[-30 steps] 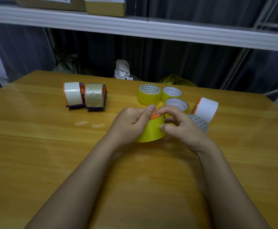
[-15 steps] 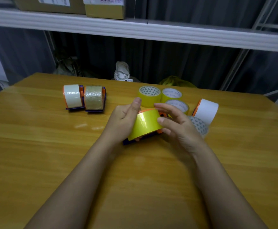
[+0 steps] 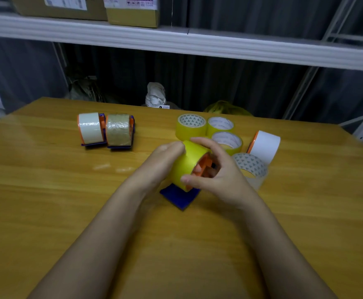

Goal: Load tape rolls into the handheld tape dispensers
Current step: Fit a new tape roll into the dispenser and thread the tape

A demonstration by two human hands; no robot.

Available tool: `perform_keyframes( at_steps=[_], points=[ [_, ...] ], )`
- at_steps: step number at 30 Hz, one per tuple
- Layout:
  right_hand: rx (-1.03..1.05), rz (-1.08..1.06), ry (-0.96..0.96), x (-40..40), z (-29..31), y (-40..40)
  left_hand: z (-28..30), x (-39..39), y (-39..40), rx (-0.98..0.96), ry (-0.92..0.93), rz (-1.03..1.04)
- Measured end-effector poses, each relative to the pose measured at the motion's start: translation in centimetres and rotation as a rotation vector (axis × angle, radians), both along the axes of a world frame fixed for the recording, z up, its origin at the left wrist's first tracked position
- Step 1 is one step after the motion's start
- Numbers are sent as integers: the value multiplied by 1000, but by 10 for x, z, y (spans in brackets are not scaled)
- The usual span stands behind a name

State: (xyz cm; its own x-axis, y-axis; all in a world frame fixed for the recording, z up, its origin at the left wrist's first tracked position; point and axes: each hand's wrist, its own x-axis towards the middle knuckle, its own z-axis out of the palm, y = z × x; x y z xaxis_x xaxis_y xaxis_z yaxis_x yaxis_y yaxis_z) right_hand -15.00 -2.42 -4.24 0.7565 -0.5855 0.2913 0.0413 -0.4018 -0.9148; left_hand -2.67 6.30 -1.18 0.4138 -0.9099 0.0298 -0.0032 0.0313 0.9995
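- Head view is showing the yellow tape roll (image 3: 186, 164) sitting on an orange-and-purple dispenser (image 3: 181, 198) at table centre.
- Left hand (image 3: 165, 159) is curling round the roll's 9 o'clock side; right hand (image 3: 217, 173) is pinching its 3 o'clock rim.
- Roll is looking light, stiff and slick; holding by the rims should be steadying it best.
- Two loaded dispensers (image 3: 106, 131) are standing at 10 o'clock, spare rolls (image 3: 219, 131) at 1 o'clock.
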Motion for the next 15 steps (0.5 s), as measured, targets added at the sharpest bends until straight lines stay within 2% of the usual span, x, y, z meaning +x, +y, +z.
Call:
perform_keyframes(
  at_steps=[2,6,11,13,15],
  points=[
    [-47,-17,44,3,-2,1,0,-3,-1,1,14,0],
    [21,-24,-52,2,-1,-1,0,1,-1,-56,-13,-40],
    [342,0,-68,4,4,4,1,0,2,-100,0,-146],
    [248,23,-47,2,3,3,0,-1,1,-113,-9,-105],
    [42,13,22,2,-2,1,2,-1,1,-81,19,-52]
  ],
)
